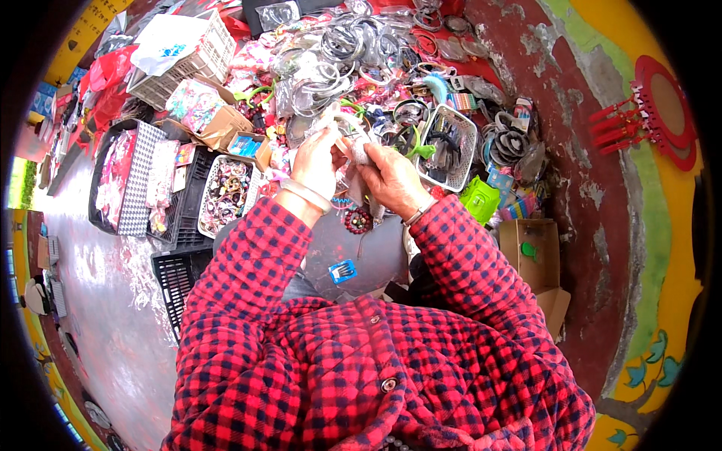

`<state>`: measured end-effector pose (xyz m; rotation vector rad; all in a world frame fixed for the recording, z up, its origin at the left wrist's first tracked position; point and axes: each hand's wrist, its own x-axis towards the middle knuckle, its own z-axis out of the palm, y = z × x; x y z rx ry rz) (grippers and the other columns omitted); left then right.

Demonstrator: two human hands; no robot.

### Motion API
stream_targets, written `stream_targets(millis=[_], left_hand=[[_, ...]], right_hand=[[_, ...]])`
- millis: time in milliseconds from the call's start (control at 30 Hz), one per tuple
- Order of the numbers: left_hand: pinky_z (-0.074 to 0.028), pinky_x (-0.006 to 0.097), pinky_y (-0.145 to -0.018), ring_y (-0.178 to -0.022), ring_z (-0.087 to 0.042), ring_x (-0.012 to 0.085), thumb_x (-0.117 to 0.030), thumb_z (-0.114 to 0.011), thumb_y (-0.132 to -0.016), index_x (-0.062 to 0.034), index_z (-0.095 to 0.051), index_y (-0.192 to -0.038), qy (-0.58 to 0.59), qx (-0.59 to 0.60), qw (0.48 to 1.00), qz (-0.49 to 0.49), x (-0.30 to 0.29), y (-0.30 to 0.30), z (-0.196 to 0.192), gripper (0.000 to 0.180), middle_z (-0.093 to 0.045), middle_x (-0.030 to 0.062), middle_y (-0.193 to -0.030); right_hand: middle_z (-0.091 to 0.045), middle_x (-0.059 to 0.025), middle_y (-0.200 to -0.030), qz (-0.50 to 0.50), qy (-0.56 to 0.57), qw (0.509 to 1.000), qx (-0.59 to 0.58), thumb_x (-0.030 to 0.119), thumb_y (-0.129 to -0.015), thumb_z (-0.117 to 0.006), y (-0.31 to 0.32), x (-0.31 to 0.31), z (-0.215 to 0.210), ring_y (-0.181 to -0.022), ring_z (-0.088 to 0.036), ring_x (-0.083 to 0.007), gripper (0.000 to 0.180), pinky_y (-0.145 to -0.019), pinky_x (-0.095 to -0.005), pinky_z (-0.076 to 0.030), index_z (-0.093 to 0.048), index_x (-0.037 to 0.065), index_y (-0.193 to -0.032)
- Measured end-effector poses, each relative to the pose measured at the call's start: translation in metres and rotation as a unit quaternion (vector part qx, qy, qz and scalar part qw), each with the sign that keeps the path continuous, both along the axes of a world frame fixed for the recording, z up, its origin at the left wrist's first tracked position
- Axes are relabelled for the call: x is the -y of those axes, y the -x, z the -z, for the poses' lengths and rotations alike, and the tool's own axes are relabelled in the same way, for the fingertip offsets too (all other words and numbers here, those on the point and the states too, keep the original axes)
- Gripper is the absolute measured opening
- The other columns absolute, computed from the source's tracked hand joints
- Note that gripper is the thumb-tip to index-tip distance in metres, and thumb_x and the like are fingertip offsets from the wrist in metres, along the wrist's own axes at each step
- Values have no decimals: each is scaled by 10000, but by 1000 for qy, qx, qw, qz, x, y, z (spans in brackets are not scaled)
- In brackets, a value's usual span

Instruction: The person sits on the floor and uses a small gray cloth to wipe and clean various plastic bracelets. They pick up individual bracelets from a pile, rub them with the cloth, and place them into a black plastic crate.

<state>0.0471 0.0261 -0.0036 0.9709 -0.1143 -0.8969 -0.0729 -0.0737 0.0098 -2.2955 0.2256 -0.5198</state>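
Note:
Close together in front of my chest, my left hand (314, 167) and my right hand (395, 179) both have their fingers closed on a pale, soft-looking piece (331, 119). It is whitish at the left hand, with a greyish, sparkly part by the right thumb; its kind is too washed out to tell. Strands or strips hang below the fingers. Under the hands, a dark red beaded bracelet (359, 220) and a small blue card with dark pins (342, 271) lie on a grey surface (376, 255).
Beyond my hands spreads a heap of bagged headbands (323, 79) and hair accessories. At left are a white basket of hair ties (203, 214), cardboard boxes (233, 124) and black crates (173, 267). At right are a white basket (450, 180), a green plastic basket (480, 200) and an open carton (543, 240).

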Motion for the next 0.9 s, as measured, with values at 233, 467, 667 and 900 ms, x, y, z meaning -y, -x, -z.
stream_targets(millis=[233,467,667,900], left_hand=[[-431,256,-662,-688,-555,114,-199,-467,-897,-67,-567,-920,7,29,999,33,-6,-5,-13,167,-586,23,-759],[-465,306,-655,-630,-565,163,-187,-447,-897,-32,-557,-795,23,-33,994,103,-18,-33,-17,216,-564,47,-641],[-478,345,-713,-708,-571,179,-202,-432,-911,-12,-560,-840,40,-106,989,92,-18,-34,-22,240,-586,76,-777],[-432,268,-718,-822,-564,155,-252,-416,-924,-23,-569,-916,90,-9,994,55,0,18,3,275,-606,86,-907]], right_hand=[[-545,-180,-800,-47,12,998,30,119,-780,-530,2,1,-8,-791,-534,-378,131,-672,-445,-423,-496,15,-852],[-540,-176,-821,-99,57,993,-11,90,-763,-538,6,5,7,-798,-534,-372,161,-665,-441,-427,-485,52,-910],[-544,-179,-835,-74,70,995,6,71,-763,-534,7,5,9,-809,-539,-363,148,-662,-430,-427,-499,41,-903],[-563,-188,-981,-31,-11,997,70,80,-812,-527,-2,-5,9,-911,-554,-351,271,-763,-371,-447,-511,21,-1076]])
